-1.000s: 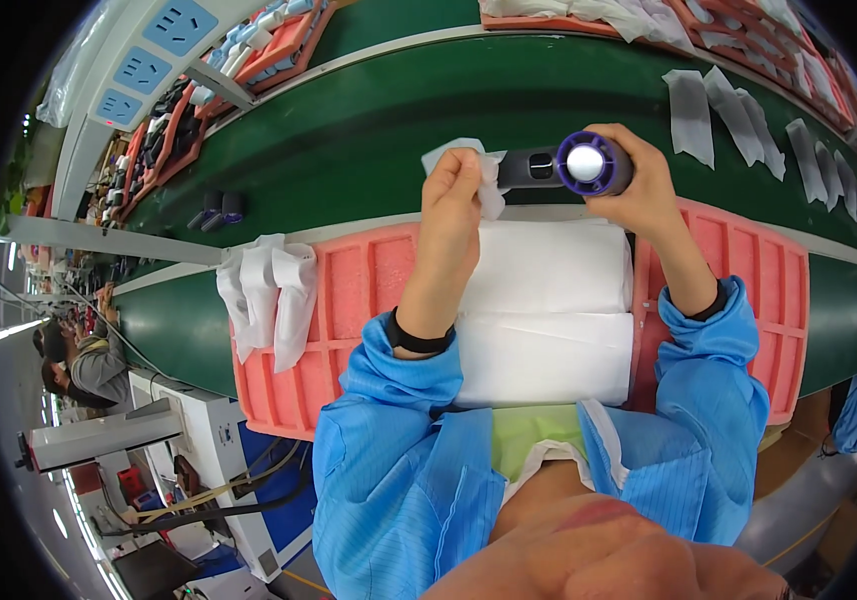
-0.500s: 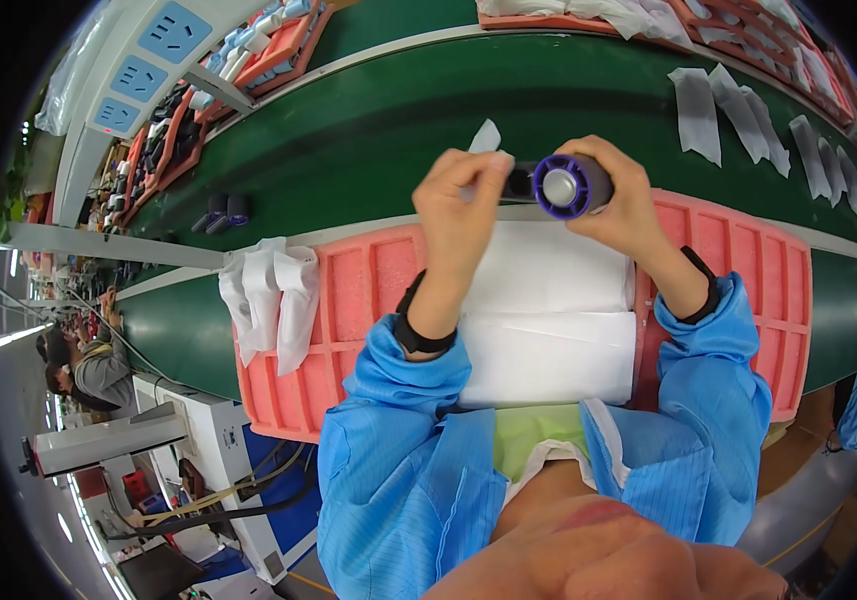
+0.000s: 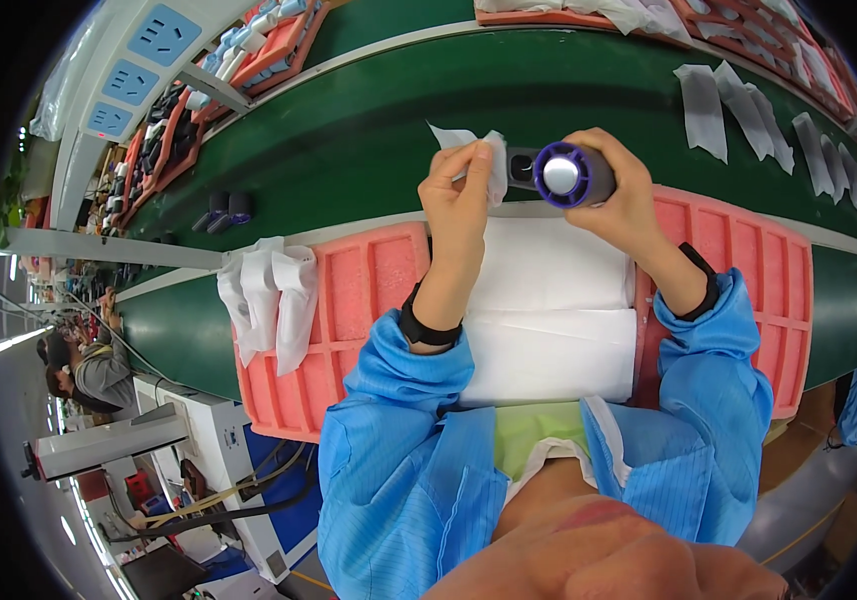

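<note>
My right hand (image 3: 621,185) is wrapped round a dark cylindrical device (image 3: 594,173) with a purple ring and a bright silver disc at its end. A short dark arm (image 3: 522,167) sticks out of its left side. My left hand (image 3: 459,190) pinches a thin white wrapping sheet (image 3: 498,165) just left of that arm. One corner of the sheet stands up behind the fingers. Both hands are raised above the near edge of the green work surface. Whether the sheet touches the dark arm is hard to tell.
White sheets (image 3: 549,360) lie stacked on pink trays (image 3: 739,290) before me. Three white-wrapped pieces (image 3: 294,305) rest on the left tray. Dark parts (image 3: 221,213) stand on the green surface (image 3: 369,130); several white-wrapped pieces (image 3: 701,110) lie far right. A metal bar (image 3: 114,245) crosses at left.
My left hand has drawn slightly left, away from the device, and more of the white sheet now shows beside the fingers. The device's short arm is more exposed. The right hand has barely moved.
</note>
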`<state>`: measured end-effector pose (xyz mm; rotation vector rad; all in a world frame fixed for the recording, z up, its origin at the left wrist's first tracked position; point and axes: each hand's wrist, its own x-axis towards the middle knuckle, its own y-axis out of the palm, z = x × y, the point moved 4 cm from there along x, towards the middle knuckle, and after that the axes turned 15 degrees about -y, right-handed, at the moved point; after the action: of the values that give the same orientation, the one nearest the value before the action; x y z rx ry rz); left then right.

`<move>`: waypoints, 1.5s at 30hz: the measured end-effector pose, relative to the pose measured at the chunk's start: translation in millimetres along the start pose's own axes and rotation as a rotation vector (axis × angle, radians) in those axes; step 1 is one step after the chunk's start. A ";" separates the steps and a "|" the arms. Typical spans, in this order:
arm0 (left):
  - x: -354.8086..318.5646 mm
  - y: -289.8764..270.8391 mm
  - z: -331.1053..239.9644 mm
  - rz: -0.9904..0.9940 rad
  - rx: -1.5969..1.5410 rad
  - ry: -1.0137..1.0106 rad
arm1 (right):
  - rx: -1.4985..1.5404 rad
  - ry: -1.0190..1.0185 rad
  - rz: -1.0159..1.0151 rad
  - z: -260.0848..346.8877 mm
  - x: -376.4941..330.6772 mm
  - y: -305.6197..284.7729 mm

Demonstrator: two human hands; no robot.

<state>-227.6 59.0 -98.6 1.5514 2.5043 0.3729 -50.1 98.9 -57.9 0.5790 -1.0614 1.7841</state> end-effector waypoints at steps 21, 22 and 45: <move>-42.4 35.8 -28.3 0.033 0.883 0.598 | 0.190 0.035 0.116 -10.8 -19.5 20.6; -39.4 32.5 -28.2 0.016 0.945 0.653 | 0.192 0.033 0.119 -11.9 -16.7 18.8; -40.2 25.8 -39.5 0.109 0.506 0.502 | -0.149 0.110 0.164 -19.1 -17.0 16.5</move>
<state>-198.6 29.3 -52.6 1.9861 3.0831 0.1581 -56.1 104.2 -87.3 0.3066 -1.1814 1.8360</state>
